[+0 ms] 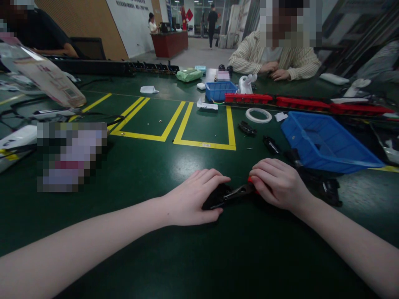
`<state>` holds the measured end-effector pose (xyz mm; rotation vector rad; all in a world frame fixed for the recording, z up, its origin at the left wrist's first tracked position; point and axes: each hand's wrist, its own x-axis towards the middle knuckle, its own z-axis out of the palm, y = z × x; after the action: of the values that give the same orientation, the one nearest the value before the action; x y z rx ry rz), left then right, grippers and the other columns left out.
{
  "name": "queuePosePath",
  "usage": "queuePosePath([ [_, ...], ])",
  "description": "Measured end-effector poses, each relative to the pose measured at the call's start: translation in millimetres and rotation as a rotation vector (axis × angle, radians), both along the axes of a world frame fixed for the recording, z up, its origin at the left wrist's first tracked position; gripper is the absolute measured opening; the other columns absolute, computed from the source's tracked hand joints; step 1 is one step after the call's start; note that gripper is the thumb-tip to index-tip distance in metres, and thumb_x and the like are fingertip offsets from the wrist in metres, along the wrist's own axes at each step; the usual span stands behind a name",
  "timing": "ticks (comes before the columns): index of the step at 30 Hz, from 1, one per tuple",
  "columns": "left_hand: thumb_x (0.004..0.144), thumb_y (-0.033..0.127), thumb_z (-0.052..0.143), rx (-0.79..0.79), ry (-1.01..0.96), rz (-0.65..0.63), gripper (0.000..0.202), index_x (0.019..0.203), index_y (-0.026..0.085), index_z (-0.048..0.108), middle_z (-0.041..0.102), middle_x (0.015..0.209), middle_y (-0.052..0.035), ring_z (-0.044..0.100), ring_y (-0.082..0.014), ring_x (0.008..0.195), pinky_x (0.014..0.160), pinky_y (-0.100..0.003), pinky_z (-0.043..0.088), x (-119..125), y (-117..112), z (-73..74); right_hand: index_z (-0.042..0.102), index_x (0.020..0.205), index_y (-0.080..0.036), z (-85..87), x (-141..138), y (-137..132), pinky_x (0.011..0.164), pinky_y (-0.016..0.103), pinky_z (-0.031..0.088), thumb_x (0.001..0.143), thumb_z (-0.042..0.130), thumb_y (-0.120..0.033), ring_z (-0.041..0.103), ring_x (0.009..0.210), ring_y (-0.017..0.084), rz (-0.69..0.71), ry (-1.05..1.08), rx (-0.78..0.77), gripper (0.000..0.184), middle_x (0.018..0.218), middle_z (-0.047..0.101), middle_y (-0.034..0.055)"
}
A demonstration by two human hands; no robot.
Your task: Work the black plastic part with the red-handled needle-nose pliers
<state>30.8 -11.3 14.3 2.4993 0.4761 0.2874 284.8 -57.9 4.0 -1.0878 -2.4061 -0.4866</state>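
Note:
My left hand (199, 195) grips a black part (215, 197) against the green tabletop, thumb below it and fingers over the top. My right hand (277, 182) is closed round the red handles of a pair of pliers (240, 192). The pliers' metal jaws point left and meet the black part; whether they are clamped on it I cannot tell. Most of the handles are hidden by my right fingers. Just beyond my right hand lie loose black parts, one (271, 144) near my knuckles and another (247, 128) farther off.
A blue bin (330, 141) stands at the right, with more black pieces (331, 191) before it. Farther back are a tape roll (258, 116), red strips (302, 102) and a smaller blue bin (220, 90). Yellow tape (204, 145) marks the table. Across it sits a person in a striped shirt (246, 54).

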Motion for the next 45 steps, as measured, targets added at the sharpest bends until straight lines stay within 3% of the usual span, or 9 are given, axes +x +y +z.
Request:
queuePosePath([
  [8,0.077,0.033,0.069,0.036,0.002,0.062,0.060,0.128,0.013,0.044,0.055,0.121,-0.0102,0.051,-0.0247,0.108,0.094,-0.041,0.042,1.2,-1.9,0.1,0.058,0.076,-0.015,-0.5,4.1,1.3,0.061,0.032,0.047,0.086,0.050,-0.013,0.057,0.068,0.017,-0.028,0.073,-0.028,0.012,0.073,0.063,0.0077],
  [11,0.080,0.033,0.066,0.054,0.022,0.098,0.051,0.124,0.013,0.050,0.057,0.112,-0.0083,0.052,-0.0233,0.101,0.088,-0.039,0.043,1.7,-1.6,-0.3,0.057,0.078,-0.016,-0.3,4.1,1.2,0.061,0.032,0.047,0.086,0.050,-0.013,0.057,0.069,0.017,-0.019,0.074,-0.031,0.012,0.074,0.063,0.0073],
  [15,0.084,0.032,0.062,0.060,0.034,0.072,0.042,0.120,0.013,0.053,0.058,0.107,-0.0072,0.052,-0.0216,0.097,0.086,-0.037,0.043,1.6,-0.3,-0.1,0.058,0.079,-0.016,0.1,2.8,0.4,0.061,0.032,0.047,0.085,0.049,-0.013,0.057,0.070,0.017,-0.001,0.063,-0.028,0.011,0.075,0.063,0.0072],
  [35,0.084,0.033,0.062,0.090,0.042,0.092,0.044,0.122,0.015,0.051,0.059,0.108,-0.0063,0.053,-0.0208,0.096,0.082,-0.034,0.042,1.9,-0.7,-2.0,0.057,0.076,-0.016,0.6,-0.4,0.6,0.061,0.032,0.048,0.087,0.047,-0.012,0.056,0.068,0.017,0.016,0.008,-0.032,0.015,0.073,0.063,0.0072],
  [40,0.083,0.042,0.062,0.180,0.095,0.149,0.036,0.107,0.015,0.055,0.059,0.100,-0.0057,0.054,-0.0221,0.090,0.077,-0.034,0.043,1.8,-2.5,-2.6,0.058,0.076,-0.018,0.3,1.1,0.8,0.061,0.031,0.048,0.088,0.045,-0.014,0.056,0.067,0.017,-0.003,0.015,-0.031,0.018,0.072,0.063,0.0058],
  [45,0.087,0.050,0.054,0.317,0.176,0.124,0.036,0.097,0.016,0.056,0.061,0.090,-0.0051,0.057,-0.0222,0.080,0.070,-0.034,0.042,2.7,-2.8,-3.5,0.058,0.076,-0.018,-0.5,0.9,0.4,0.060,0.031,0.047,0.088,0.044,-0.013,0.056,0.067,0.017,-0.013,0.027,-0.048,0.018,0.073,0.063,0.0062],
])
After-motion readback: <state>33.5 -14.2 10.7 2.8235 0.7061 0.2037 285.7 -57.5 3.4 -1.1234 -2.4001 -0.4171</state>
